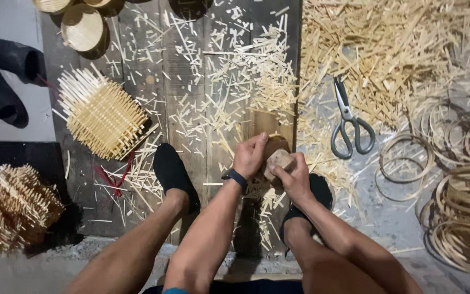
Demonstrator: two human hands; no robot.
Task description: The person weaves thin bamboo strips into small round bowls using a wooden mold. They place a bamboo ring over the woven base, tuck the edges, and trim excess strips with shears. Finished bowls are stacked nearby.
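We see both hands low between the knees, working one small wooden block [279, 160] over a dark rounded piece [274, 145] on the plank floor [180, 71]. The left hand [250, 155] is curled over the top of the dark piece, fingers closed on it; the right hand [294, 175] grips the block from below and the side, thumb pressed on it. The block sits just right of centre, touching both hands.

Step in hand, as we judge it — seating or pressing the block against the rounded piece; what exactly lies under it we cannot tell. The next move likely calls for a firm hold from the left hand and a steady push from the right, with the piece kept from rolling.

Surface: dark wooden planks littered with short bamboo offcuts [246, 81], a thicker heap of strips [398, 49] on the right. Scissors [349, 122] lie near the heap, well apart from the hands. Coils of bamboo hoops [463, 218] are stacked at far right. A half-woven basket [101, 114] with splints sticking out lies at left, another [12, 207] at lower left, finished round pieces [82, 27] at the top. Black slippers [4, 76] rest on the grey floor — the person's feet are in dark shoes [174, 174].
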